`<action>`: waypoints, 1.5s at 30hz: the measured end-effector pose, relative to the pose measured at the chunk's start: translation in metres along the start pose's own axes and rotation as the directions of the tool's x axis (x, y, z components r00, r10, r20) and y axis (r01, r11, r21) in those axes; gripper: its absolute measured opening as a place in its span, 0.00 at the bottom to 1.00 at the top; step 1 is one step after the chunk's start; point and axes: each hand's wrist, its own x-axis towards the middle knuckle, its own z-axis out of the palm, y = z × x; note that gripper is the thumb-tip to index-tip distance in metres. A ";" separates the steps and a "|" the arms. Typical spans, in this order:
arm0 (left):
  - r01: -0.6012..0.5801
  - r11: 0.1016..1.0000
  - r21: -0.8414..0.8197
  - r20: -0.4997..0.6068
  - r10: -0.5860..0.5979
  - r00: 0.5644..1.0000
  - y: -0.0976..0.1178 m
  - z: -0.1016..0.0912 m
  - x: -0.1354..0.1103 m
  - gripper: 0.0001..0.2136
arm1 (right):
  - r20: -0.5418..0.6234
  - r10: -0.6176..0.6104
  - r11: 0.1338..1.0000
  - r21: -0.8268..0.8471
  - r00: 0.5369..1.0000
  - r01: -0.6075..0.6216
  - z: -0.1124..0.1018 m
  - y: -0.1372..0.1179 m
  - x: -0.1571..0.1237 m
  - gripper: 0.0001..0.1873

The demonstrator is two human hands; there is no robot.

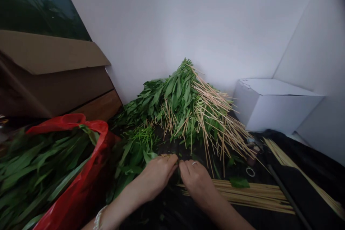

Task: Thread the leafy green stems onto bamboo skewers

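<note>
L hand [157,174] & R hand [198,181] fingertips meet over greens [177,175].

Both hands, left hand [157,174] and right hand [198,181], meet over skewered greens [185,104] beside bamboo skewers [250,194].

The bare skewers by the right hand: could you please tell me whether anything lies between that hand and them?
Nothing visible does: the right hand lies right beside the bare skewers. A single loose leaf rests on top of the bundle, further along.
</note>
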 end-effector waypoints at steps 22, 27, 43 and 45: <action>0.437 0.899 -0.035 -0.565 -0.378 0.733 -0.125 -0.064 0.022 0.13 | 0.482 0.374 0.065 0.839 0.792 -0.540 -0.019 0.002 0.012 0.23; 0.607 0.794 0.045 -0.370 -0.551 0.748 -0.161 0.033 0.027 0.27 | 0.461 0.363 0.189 0.814 0.810 -0.549 -0.011 0.005 0.010 0.23; 0.437 0.896 -0.083 -0.516 -0.414 0.750 -0.104 0.026 -0.023 0.44 | 0.244 0.260 0.657 0.664 0.934 -0.356 -0.005 0.006 0.010 0.18; 0.439 0.898 0.021 -0.368 -0.401 0.839 -0.093 0.037 -0.032 0.53 | 0.272 0.258 0.645 0.666 0.927 -0.375 -0.014 0.006 0.012 0.18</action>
